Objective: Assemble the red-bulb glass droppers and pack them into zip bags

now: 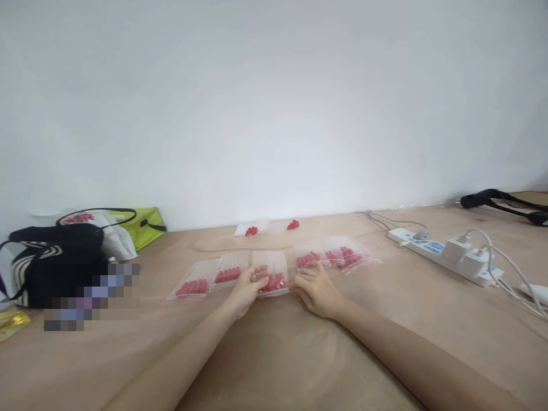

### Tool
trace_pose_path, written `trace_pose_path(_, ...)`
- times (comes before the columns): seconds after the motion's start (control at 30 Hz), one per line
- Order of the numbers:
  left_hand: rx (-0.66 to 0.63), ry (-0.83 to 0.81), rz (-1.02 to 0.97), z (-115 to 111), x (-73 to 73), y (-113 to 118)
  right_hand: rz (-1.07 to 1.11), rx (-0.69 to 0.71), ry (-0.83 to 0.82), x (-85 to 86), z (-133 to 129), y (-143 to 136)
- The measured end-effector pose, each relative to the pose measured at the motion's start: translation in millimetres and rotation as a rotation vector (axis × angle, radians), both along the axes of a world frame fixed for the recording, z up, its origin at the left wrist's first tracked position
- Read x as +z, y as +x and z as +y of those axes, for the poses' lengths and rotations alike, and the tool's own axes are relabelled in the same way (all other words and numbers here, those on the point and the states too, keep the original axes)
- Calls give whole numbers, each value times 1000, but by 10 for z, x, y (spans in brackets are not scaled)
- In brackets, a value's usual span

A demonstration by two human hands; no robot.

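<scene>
A clear zip bag (274, 260) holding several small red capsule-shaped pieces (278, 280) lies in front of me, between my hands. My left hand (247, 290) pinches its left side, thumb on top over the pieces. At the bag's lower right corner, my right hand (317, 291) has its fingers curled and closed on the edge; its fingertips are partly hidden. To the left lie two more filled bags, an outer zip bag (192, 282) and an inner zip bag (229, 273). Beyond my right hand, filled zip bags (349, 257) overlap one another.
Near the wall sit a small red pile (252, 230) on white bags (240, 228) and another red pile (293, 225). A power strip (436, 251) with chargers and cables is at right. A black bag (64, 257) and a green bag (149, 225) stand at left.
</scene>
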State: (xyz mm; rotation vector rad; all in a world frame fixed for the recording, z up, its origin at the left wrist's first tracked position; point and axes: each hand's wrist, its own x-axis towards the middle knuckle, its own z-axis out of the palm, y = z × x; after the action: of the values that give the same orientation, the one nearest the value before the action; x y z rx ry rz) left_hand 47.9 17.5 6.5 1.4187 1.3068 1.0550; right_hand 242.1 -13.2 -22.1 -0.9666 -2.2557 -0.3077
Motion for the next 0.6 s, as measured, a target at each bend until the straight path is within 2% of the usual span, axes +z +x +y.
trace_pose_path(0.13, 136, 73, 118, 300, 107, -289, 17, 2, -31, 36, -12, 15)
trace_pose_path(0.23, 198, 106, 260, 459, 132, -466, 28, 1, -25, 35, -2, 23)
trace_pose_path(0.47, 313, 195, 616, 508, 195, -674, 24, -22, -8, 13, 10, 32)
trace_pose_path(0.6, 435, 141, 765, 594, 262, -1017, 21, -14, -10, 4, 18, 39)
